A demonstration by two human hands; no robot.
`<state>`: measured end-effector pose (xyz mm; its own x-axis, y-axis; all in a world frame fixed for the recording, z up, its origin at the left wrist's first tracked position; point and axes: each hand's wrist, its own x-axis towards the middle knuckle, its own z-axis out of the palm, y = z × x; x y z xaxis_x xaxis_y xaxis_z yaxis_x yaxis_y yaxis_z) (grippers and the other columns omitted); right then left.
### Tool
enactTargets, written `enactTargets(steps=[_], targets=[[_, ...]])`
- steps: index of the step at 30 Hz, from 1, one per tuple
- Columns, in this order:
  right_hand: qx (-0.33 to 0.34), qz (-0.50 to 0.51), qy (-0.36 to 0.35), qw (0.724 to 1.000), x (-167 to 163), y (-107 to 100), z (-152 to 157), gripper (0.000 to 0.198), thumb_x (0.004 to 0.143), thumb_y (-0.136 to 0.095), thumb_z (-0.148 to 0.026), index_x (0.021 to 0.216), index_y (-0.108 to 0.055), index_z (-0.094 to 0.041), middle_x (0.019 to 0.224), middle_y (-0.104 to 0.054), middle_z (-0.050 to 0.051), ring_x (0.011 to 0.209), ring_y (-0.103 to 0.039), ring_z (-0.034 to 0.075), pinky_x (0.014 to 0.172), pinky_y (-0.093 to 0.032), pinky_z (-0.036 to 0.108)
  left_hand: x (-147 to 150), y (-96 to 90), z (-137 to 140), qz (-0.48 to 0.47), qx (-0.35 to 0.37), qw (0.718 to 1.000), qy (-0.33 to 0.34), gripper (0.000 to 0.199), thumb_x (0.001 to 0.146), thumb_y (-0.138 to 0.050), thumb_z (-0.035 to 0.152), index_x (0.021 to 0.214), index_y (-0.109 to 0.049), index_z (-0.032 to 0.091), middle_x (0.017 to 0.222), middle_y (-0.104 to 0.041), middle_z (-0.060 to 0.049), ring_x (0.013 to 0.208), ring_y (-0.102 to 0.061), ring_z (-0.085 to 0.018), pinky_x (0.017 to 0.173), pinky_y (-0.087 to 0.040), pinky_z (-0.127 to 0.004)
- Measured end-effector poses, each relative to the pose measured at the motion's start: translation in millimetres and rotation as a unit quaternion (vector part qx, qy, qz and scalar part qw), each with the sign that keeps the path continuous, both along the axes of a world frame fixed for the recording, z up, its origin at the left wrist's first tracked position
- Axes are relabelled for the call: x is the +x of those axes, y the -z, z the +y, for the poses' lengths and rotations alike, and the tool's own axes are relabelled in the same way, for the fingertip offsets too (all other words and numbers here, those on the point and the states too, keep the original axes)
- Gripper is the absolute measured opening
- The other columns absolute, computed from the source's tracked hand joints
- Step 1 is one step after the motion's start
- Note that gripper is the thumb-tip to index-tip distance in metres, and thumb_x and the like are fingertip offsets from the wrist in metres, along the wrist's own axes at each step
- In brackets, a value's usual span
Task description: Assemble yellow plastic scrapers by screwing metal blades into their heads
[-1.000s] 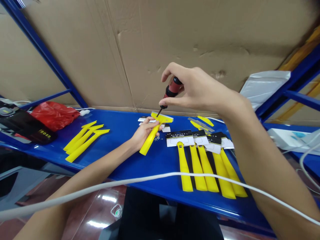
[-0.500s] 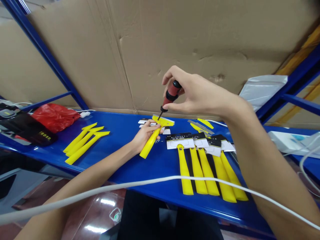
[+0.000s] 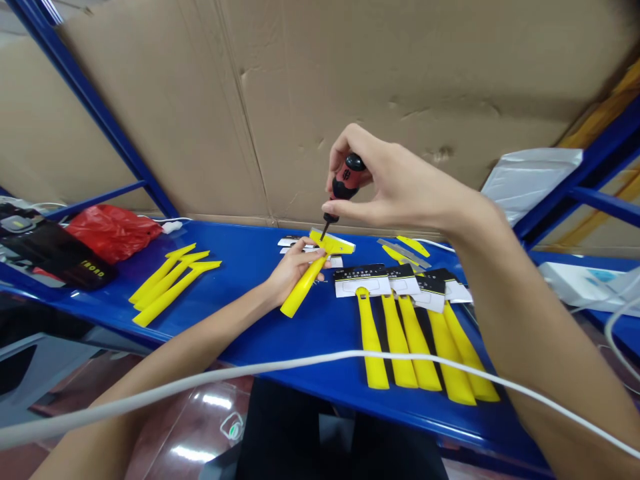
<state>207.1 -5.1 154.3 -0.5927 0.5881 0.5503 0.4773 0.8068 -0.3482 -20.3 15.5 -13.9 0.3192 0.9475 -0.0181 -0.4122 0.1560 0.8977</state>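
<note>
My left hand (image 3: pixel 293 270) is closed around a yellow scraper (image 3: pixel 303 287) near its head, holding it tilted above the blue table. A blade edge shows along the top of the scraper's head. My right hand (image 3: pixel 373 177) grips a red and black screwdriver (image 3: pixel 349 177) by its handle, fingers curled round it. The screwdriver's shaft points down, its tip at the left side of the scraper's head. Beneath the left hand lie some cards, partly hidden, and small screws, hard to make out.
Several yellow scrapers (image 3: pixel 373 340) with black-and-white cards lie at the right. Several yellow handles (image 3: pixel 173 293) lie at the left, by a red plastic bag (image 3: pixel 113 233). Loose blades (image 3: pixel 404 253) and yellow pieces sit behind the cards. A white cable (image 3: pixel 240 367) crosses in front.
The screwdriver's handle has turned in my right fingers, and its tip stays at the scraper's head. The left hand keeps its hold; the whole view has shifted slightly.
</note>
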Motion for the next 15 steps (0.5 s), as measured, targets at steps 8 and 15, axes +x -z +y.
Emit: enactTargets(steps=[8, 15], targets=[[-0.033, 0.040, -0.028, 0.998, -2.7, 4.1, 5.6, 0.033, 0.092, -0.090, -0.041, 0.114, -0.068, -0.033, 0.109, -0.083, 0.002, 0.103, -0.072, 0.029, 0.087, -0.057, 0.043, -2.5, -4.1, -0.5, -0.009, -0.004, 1.000, -0.007, 0.038, 0.088, -0.088, 0.016, 0.109, -0.056, 0.021, 0.105, -0.077, -0.007, 0.080, -0.078, -0.017, 0.056, -0.060, -0.022], [-0.045, 0.017, -0.032, 0.998, -1.7, 0.8, 0.1, 0.027, 0.089, -0.090, -0.029, 0.111, -0.074, -0.030, 0.113, -0.081, 0.004, 0.104, -0.069, 0.029, 0.086, -0.053, 0.041, -1.9, 1.5, 1.0, 0.007, -0.006, 1.000, 0.018, 0.038, 0.087, -0.088, 0.013, 0.110, -0.058, 0.020, 0.106, -0.077, -0.009, 0.085, -0.081, -0.022, 0.056, -0.062, -0.025]])
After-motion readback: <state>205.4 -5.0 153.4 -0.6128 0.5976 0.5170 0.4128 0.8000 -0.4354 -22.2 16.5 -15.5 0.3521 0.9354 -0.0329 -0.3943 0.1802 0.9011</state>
